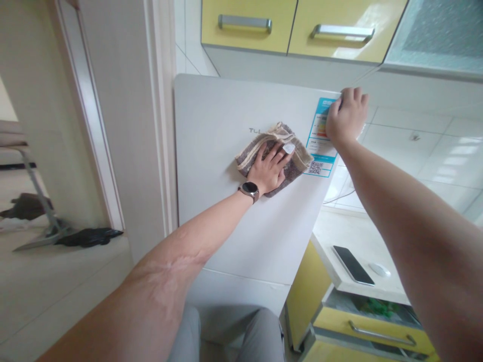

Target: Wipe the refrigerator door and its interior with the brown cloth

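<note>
My left hand (268, 170) lies flat, fingers spread, on a brown-grey cloth (293, 160), pressing it against the white fridge door (226, 201); a watch is on that wrist. My right hand (346, 118) has its fingers curled over the door's upper right edge, beside a blue energy label (319, 151). The cloth touches the label's left side.
Yellow wall cupboards (249, 25) with metal handles hang above the fridge. To the right stands a white counter (358, 236) with a dark phone (353, 264) on it, over a partly pulled-out yellow drawer (373, 329). A doorway at left leads to another room.
</note>
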The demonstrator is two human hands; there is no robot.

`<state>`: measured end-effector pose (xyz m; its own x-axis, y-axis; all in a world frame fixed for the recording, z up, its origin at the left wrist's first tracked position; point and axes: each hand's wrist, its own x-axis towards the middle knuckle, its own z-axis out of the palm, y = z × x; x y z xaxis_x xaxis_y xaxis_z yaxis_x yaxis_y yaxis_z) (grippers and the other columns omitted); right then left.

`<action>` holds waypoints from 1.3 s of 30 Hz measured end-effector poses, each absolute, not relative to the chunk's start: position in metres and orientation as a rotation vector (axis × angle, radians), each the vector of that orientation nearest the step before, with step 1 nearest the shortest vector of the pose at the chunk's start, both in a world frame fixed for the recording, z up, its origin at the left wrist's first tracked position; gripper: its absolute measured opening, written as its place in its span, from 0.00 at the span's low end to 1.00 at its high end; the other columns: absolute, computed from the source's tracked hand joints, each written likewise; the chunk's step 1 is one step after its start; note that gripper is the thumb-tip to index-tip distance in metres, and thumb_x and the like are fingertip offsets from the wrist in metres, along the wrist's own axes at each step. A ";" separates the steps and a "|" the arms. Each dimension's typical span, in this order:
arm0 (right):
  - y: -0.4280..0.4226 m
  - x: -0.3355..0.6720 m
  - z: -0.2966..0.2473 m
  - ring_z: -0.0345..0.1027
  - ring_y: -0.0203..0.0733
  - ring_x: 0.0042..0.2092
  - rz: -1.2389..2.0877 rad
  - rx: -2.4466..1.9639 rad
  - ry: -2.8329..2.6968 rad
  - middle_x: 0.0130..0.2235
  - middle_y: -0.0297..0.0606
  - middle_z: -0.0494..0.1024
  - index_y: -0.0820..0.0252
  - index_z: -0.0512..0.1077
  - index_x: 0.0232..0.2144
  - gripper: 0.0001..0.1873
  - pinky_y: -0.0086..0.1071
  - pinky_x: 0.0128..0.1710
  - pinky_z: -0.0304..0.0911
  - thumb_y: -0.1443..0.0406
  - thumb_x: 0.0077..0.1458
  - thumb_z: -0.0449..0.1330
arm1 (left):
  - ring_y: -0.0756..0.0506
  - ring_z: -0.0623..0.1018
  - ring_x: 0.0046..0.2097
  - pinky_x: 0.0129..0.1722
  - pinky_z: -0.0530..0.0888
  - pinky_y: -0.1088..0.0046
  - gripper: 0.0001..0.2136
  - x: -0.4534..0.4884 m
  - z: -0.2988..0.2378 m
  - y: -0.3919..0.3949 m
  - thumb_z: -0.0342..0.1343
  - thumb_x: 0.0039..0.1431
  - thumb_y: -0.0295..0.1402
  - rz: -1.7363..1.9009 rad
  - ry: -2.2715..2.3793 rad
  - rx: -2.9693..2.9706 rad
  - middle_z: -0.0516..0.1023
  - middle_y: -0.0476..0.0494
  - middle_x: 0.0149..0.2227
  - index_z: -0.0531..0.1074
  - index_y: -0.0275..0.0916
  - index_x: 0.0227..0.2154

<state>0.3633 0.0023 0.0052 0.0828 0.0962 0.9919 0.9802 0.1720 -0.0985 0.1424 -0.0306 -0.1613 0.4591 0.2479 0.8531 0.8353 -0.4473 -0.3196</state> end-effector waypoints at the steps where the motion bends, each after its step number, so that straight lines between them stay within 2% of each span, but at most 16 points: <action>1: 0.003 0.364 0.005 0.59 0.54 0.57 -0.970 -1.176 -1.286 0.55 0.48 0.70 0.58 0.68 0.45 0.11 0.49 0.58 0.55 0.67 0.66 0.47 | 0.36 0.53 0.76 0.76 0.44 0.43 0.35 0.143 -0.162 -0.031 0.50 0.65 0.31 -0.963 -0.906 -1.941 0.63 0.38 0.72 0.54 0.40 0.75; 12: 0.003 0.364 0.005 0.59 0.54 0.58 -0.975 -1.183 -1.284 0.55 0.48 0.70 0.58 0.68 0.46 0.12 0.49 0.59 0.55 0.66 0.67 0.47 | 0.36 0.56 0.75 0.76 0.45 0.43 0.34 0.143 -0.172 -0.032 0.50 0.65 0.30 -0.943 -0.880 -1.943 0.65 0.39 0.71 0.56 0.42 0.74; 21: 0.004 0.365 0.005 0.59 0.54 0.58 -0.959 -1.155 -1.293 0.55 0.48 0.70 0.57 0.67 0.44 0.09 0.50 0.59 0.55 0.67 0.67 0.47 | 0.35 0.57 0.75 0.75 0.48 0.42 0.33 0.144 -0.183 -0.033 0.50 0.65 0.30 -0.906 -0.883 -1.960 0.67 0.38 0.70 0.59 0.42 0.74; 31: 0.002 0.362 0.005 0.60 0.55 0.58 -0.977 -1.195 -1.272 0.55 0.48 0.71 0.59 0.69 0.48 0.13 0.49 0.59 0.55 0.67 0.67 0.48 | 0.36 0.60 0.73 0.75 0.47 0.44 0.30 0.144 -0.198 -0.029 0.48 0.68 0.32 -0.905 -0.838 -1.959 0.70 0.38 0.68 0.59 0.43 0.73; 39: 0.003 0.363 0.006 0.60 0.55 0.58 -0.967 -1.184 -1.269 0.55 0.49 0.71 0.58 0.69 0.46 0.12 0.48 0.58 0.55 0.66 0.66 0.48 | 0.36 0.61 0.73 0.75 0.47 0.45 0.30 0.144 -0.208 -0.028 0.48 0.69 0.32 -0.871 -0.825 -1.977 0.70 0.39 0.68 0.60 0.43 0.73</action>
<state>0.3628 0.0026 0.0056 0.0945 0.0897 0.9915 0.9796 0.1688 -0.1087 0.1437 -0.0278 -0.2085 0.5491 0.2334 0.8025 0.7887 -0.4624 -0.4052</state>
